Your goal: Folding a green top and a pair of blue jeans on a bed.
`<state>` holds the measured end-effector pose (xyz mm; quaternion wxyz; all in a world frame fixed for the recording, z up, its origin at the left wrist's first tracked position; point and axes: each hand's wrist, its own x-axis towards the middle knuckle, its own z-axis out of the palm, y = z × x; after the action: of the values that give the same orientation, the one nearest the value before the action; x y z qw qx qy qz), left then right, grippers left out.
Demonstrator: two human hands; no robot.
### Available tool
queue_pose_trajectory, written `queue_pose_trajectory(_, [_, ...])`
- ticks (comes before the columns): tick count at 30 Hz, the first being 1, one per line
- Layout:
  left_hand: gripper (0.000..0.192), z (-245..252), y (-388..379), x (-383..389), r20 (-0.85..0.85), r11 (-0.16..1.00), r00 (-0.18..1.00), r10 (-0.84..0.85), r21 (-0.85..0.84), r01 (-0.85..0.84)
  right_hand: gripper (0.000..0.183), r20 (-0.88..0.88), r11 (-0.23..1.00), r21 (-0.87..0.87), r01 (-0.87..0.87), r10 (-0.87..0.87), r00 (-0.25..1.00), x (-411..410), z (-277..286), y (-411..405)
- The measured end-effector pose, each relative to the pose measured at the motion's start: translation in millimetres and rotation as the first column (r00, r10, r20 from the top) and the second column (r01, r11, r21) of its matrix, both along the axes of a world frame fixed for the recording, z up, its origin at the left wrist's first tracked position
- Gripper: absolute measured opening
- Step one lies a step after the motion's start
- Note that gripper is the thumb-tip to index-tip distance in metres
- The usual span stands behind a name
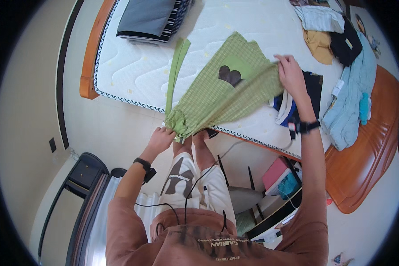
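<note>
A green checked apron (200,87) stretches across the near edge of the bed, with a plain green pocket and a dark brown heart patch (230,75) on it. Its gathered end is pinched in my left hand (161,138), just off the mattress edge. My right hand (291,74) grips the opposite side edge and holds it raised, so a blurred fold crosses the cloth. A long green apron strap (177,71) trails over the mattress to the left. Beneath my right forearm lie dark, blue and white folded clothes (314,91), partly covered.
The white quilted mattress (136,71) has a wooden footboard post (89,87) at left and a brown headboard (365,169) at right. Folded grey and black textiles (146,18) sit at the back. Pale blue clothing (344,109) is heaped at right. A chair (244,199) stands below the bed.
</note>
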<state>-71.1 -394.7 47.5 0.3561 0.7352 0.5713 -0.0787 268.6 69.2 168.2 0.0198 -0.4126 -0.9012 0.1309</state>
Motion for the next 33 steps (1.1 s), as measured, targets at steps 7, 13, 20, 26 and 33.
queue_pose_trajectory(7, [0.025, 11, -29, -16, 0.175, 0.865, 0.848, 0.500, -0.147, -0.480, 0.030, 0.022, 0.991, -0.117, 0.064, -0.062, 0.998, -60, -63, 0])
queue_pose_trajectory(13, [0.032, -16, -79, 7, 0.312, 0.460, 0.354, 0.882, -0.403, -0.791, 0.037, 0.022, 0.872, -0.422, -0.246, 0.282, 0.959, -37, -109, -58])
queue_pose_trajectory(20, [0.036, -27, -88, 50, 0.175, -0.056, -0.276, 0.945, -0.745, -0.664, 0.060, 0.083, 0.942, -0.301, 0.151, -0.132, 0.988, -27, -138, -55])
queue_pose_trajectory(26, [0.022, -20, -75, 85, 0.280, -0.243, -0.616, 0.736, -0.740, -0.627, 0.057, 0.065, 0.970, -0.167, -0.178, 0.191, 0.980, -61, -143, -52])
queue_pose_trajectory(33, [0.012, -20, -65, 106, 0.290, -0.396, -0.864, 0.412, -0.797, -0.456, 0.053, 0.023, 0.986, -0.142, -0.093, 0.097, 0.995, -29, -168, -35])
